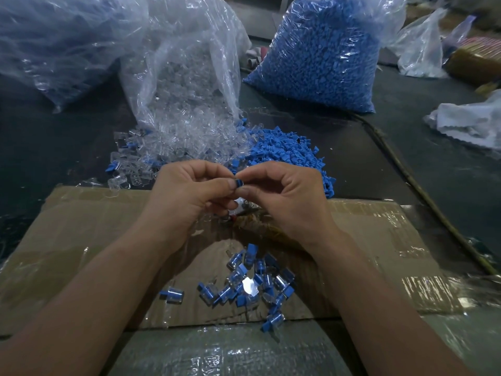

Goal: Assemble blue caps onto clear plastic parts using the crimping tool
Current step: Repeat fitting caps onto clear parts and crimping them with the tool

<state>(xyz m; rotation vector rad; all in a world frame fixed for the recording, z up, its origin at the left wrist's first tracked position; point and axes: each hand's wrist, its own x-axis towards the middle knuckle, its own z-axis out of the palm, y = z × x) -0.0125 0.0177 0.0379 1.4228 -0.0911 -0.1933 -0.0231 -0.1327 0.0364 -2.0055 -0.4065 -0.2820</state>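
Note:
My left hand (189,191) and my right hand (287,194) meet over the middle of the cardboard, fingertips pinching one small blue cap (238,183) between them. Whether a clear part is joined to it I cannot tell. Just under the hands a small metal tool (242,206) shows partly, mostly hidden by my fingers. Loose clear plastic parts (162,147) spill from an open bag beyond my left hand. A heap of loose blue caps (284,156) lies beyond my right hand. Several assembled pieces (252,278), clear with blue caps, lie on the cardboard near me.
A taped cardboard sheet (95,226) covers the near table. The open clear bag (184,63) of clear parts and a full bag of blue caps (325,55) stand at the back. Another bag (54,44) lies far left, crumpled plastic (471,120) far right. A cord (406,175) runs diagonally at the right.

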